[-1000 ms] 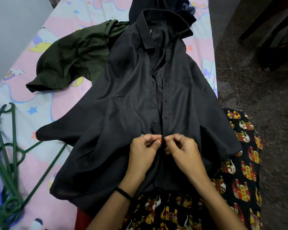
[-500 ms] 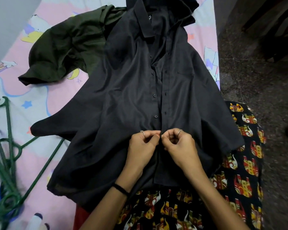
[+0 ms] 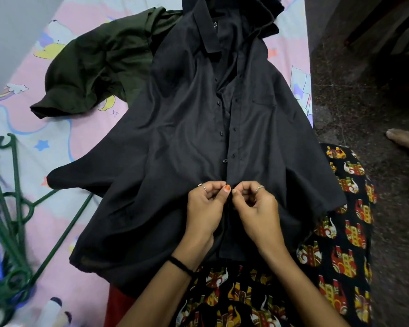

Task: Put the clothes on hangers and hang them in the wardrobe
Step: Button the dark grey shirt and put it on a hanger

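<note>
One black shirt (image 3: 187, 142) covers the bed (image 3: 85, 38); the left hand (image 3: 204, 208) and right hand (image 3: 257, 208) pinch its placket. One green shirt (image 3: 99, 64) lies beside its collar, with several green hangers (image 3: 14, 208) left of its hem.

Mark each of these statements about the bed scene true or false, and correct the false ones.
1. Both hands pinch the front edges of the black shirt near its lower buttons. True: the left hand and the right hand meet at the placket.
2. The black shirt already hangs on a hanger. False: it lies spread on the bed sheet, with no hanger visible in it.
3. The green hangers lie to the person's left. True.
4. The olive green shirt lies on top of the black one. False: the black shirt overlaps it.
5. The upper buttons are all fastened. False: the front gapes open below the collar.
</note>
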Tool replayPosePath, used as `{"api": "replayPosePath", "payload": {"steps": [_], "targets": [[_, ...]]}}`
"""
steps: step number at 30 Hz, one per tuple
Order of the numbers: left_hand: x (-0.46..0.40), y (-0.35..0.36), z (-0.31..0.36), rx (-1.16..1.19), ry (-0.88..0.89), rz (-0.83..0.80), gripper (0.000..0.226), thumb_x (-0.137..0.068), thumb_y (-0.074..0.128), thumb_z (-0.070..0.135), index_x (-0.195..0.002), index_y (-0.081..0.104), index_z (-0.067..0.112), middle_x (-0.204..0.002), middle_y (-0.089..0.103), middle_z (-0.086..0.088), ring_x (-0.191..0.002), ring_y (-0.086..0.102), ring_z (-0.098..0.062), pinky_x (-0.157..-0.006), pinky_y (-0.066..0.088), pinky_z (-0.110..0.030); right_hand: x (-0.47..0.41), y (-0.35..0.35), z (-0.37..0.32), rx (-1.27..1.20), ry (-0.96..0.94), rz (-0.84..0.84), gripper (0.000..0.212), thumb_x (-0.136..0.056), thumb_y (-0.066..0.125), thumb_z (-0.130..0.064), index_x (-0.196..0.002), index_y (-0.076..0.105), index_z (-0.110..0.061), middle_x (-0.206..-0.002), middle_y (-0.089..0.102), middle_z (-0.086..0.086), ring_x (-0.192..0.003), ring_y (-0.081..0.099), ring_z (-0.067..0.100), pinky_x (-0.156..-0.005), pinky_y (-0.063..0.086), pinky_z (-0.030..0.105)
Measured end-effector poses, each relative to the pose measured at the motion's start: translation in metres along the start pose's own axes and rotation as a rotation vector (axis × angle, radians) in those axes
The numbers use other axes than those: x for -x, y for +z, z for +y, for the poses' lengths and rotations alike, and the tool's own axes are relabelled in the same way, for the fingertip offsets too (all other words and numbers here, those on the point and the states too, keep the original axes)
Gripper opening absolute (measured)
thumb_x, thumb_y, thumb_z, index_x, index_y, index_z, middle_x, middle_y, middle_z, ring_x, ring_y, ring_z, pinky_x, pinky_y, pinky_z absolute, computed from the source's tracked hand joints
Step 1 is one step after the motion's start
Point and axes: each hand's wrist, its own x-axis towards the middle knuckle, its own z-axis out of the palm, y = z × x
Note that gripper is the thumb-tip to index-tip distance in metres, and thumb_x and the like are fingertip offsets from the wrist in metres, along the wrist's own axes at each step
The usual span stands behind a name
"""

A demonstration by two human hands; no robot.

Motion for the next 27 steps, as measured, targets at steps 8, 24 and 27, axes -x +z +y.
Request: {"api": "replayPosePath", "payload": {"steps": [8,24,27], "targets": [[-0.003,-0.003,0.002,0.123,-0.051,-0.062,0.011,-0.090,0.061,0.001,-0.087,0.066,0.011,-0.079,0.070,-0.004,-0.078,0.064,-0.015,-0.086,0.052,-0.035,-0.005,-0.001,-0.012,-0.569,0.314,-0.133,0.021,-0.093,0.052,0.001,-0.077,0.063,-0.010,-0.064,0.059,-0.005,-0.057,0.053,0.004,-0.058,0.047,0.017],[-0.016,-0.004,-0.013,-0.497,0.125,-0.118,0.023,-0.089,0.064,0.009,-0.110,0.060,0.017,-0.083,0.069,0.001,-0.075,0.066,-0.011,-0.072,0.053,-0.022,-0.069,0.016,-0.015,0.681,-0.108,-0.078,0.044,-0.084,0.070,-0.030,-0.115,0.046,-0.009,-0.119,0.049,0.008,-0.110,0.049,0.026,-0.086,0.042,0.033],[-0.020,-0.006,-0.014,-0.526,0.103,-0.134,0.023,-0.087,0.066,0.010,-0.109,0.060,0.016,-0.083,0.067,0.003,-0.073,0.063,-0.008,-0.070,0.050,-0.018,-0.079,0.020,-0.013,0.759,-0.069,-0.108,0.041,-0.087,0.066,-0.021,-0.119,0.047,-0.004,-0.123,0.051,0.013,-0.112,0.053,0.032,-0.085,0.043,0.034]]}}
